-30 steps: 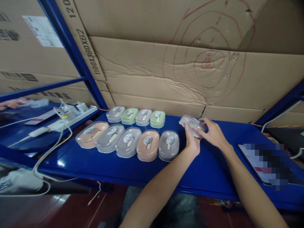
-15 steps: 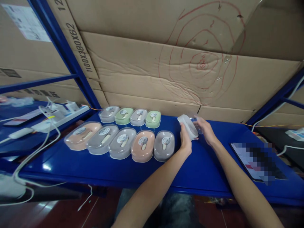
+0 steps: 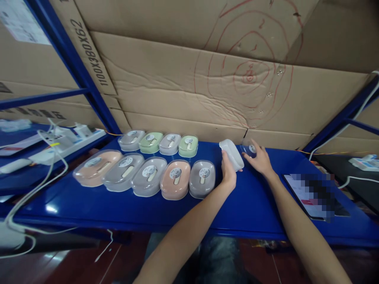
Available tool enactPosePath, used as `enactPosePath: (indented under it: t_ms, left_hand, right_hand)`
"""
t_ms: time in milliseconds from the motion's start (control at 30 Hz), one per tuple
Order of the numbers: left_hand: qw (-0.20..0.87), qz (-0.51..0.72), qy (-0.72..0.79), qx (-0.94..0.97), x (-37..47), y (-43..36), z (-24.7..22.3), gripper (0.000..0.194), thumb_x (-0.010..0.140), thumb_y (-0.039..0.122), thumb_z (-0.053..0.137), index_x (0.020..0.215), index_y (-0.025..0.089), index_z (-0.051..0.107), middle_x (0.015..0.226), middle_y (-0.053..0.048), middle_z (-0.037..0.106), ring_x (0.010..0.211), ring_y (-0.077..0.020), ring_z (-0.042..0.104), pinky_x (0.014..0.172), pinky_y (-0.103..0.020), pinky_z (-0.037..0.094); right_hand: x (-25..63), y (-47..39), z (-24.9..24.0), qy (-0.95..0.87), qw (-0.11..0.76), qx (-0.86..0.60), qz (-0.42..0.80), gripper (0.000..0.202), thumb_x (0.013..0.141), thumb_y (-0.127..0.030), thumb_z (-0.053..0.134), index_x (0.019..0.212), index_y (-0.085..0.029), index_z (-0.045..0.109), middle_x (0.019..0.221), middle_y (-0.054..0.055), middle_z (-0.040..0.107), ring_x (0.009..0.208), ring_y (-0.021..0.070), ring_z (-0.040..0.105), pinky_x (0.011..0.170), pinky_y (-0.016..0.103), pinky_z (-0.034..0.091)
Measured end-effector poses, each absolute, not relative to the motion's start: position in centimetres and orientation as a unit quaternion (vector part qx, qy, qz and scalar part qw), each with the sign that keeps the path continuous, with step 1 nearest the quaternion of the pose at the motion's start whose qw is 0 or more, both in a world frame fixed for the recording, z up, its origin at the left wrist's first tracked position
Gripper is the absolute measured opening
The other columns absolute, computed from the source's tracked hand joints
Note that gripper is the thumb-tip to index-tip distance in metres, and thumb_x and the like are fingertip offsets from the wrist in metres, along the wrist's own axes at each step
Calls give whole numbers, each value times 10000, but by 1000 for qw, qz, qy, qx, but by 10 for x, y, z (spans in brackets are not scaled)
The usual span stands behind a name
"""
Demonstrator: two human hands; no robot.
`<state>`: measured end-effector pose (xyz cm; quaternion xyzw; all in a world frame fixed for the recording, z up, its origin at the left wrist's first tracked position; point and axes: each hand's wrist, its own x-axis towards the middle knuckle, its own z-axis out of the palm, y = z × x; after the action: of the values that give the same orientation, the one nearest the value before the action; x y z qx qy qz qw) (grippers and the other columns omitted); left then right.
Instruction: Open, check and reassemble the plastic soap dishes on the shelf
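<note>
My left hand is closed around a small whitish-grey oval box, tilted up on its side above the blue table. Just to its right, my right hand grips a clear plastic lid with a round label, apart from the box. Left of my hands stand two rows of oval boxes under clear lids with round stickers. The nearest are a grey box and a peach box; a green box ends the back row.
A tablet with a blurred screen lies at the right. White power strips and cables fill the left side. Cardboard with red rings drawn on it stands behind the table, between blue frame posts.
My right hand has drawn the clear lid slightly away from the box, so the gap is wider. The left hand still holds the box. The view has shifted slightly.
</note>
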<state>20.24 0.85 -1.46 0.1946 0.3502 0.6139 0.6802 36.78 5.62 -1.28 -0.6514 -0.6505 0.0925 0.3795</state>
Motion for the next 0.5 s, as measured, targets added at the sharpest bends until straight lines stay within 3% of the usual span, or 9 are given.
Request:
enactPosePath:
  t_ms: [133, 233, 367, 500]
  left_hand:
    - [685, 605, 354, 197, 203, 9, -15, 715, 1149, 681, 272, 1460, 159, 651, 1174, -167, 778, 1067, -287, 798, 677, -276, 665]
    - [682, 609, 350, 205, 204, 9, -15, 706, 1153, 667, 284, 1502, 155, 622, 1212, -165, 773, 1096, -289, 790, 712, -297, 679]
    - [676, 613, 345, 219, 204, 8, -16, 672, 1164, 617, 269, 1570, 168, 561, 1362, -174, 745, 1130, -294, 785, 744, -323, 691]
    - [667, 613, 343, 250, 205, 9, -21, 702, 1169, 594, 236, 1605, 121, 517, 1395, -220, 732, 1187, -326, 776, 874, -400, 694]
  right_hand:
    - [372, 57, -29, -687, 173, -705, -10, 837, 971, -602, 676, 1703, -241, 487, 1525, 276, 631, 1426, 522, 562, 1133, 698, 459]
    - [371, 59, -36, -688, 149, -709, -27, 814, 1019, -640, 613, 1708, -227, 479, 1555, 292, 609, 1450, 514, 548, 1156, 710, 438]
    - [367, 61, -31, -673, 321, -666, 4, 821, 1039, -733, 514, 1611, -150, 594, 1570, 299, 615, 1496, 508, 536, 1236, 750, 361]
    - [347, 53, -17, -683, 488, -531, 114, 767, 1056, -764, 488, 1605, -242, 603, 1562, 180, 678, 1412, 378, 671, 1210, 582, 515]
